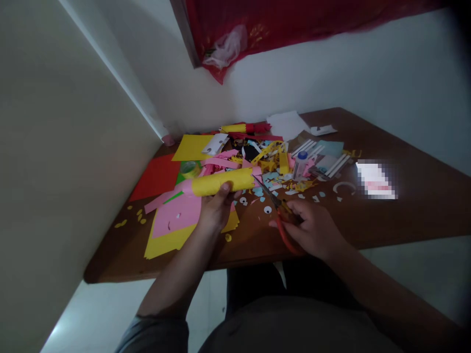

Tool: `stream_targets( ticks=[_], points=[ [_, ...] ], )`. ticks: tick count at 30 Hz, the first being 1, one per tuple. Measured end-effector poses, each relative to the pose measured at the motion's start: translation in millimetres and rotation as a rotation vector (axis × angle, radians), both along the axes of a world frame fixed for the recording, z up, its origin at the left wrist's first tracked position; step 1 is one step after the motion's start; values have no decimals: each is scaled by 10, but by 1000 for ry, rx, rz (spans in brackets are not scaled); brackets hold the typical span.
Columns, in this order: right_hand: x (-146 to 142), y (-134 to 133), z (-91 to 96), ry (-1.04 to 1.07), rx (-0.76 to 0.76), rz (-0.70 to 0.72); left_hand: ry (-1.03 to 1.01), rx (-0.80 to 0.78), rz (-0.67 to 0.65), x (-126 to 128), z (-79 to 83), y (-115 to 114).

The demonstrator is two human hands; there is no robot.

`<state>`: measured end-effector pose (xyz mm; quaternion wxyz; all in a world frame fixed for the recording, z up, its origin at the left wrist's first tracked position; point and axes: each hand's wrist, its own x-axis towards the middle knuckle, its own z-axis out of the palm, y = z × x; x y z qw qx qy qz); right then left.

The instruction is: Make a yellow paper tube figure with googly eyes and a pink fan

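Observation:
My left hand point(216, 210) is closed around a rolled yellow paper tube point(224, 182) with a pink strip at its left end, held level above the brown table point(405, 215). My right hand point(312, 228) grips red-handled scissors point(278, 211). Their blades point up and left toward the tube's right end, where a pink piece sticks out. Pink and yellow paper sheets point(176, 223) lie under my left hand.
Paper scraps and strips litter the table's middle point(272, 157). A small glue bottle point(300, 164) stands among them. Red and yellow sheets point(158, 176) lie at the left, by the wall. A white card point(375, 180) lies at the right. A red cloth point(294, 19) hangs above.

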<state>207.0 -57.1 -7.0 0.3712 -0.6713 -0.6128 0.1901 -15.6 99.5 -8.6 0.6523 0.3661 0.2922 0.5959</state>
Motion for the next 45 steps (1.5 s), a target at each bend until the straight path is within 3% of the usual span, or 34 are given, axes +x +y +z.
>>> stream_targets(
  ticks=[8,19,23,29,32,38,45],
  points=[
    [-22,-25,118,171,-97,-17,34,41,43,28,22,-64],
    [-11,-11,88,100,-86,-23,129,144,77,28,1,-40],
    [-40,-6,95,196,-109,-16,144,171,68,20,-21,-39],
    [-10,-38,78,458,-187,40,276,381,74,-103,-114,4],
    [15,-38,99,511,-205,58,328,394,100,-139,-144,13],
    [-30,-48,194,253,-141,-42,275,320,67,-85,-141,-34],
    [-76,-46,96,184,-103,-36,176,212,76,-28,-50,-72]
  ],
)
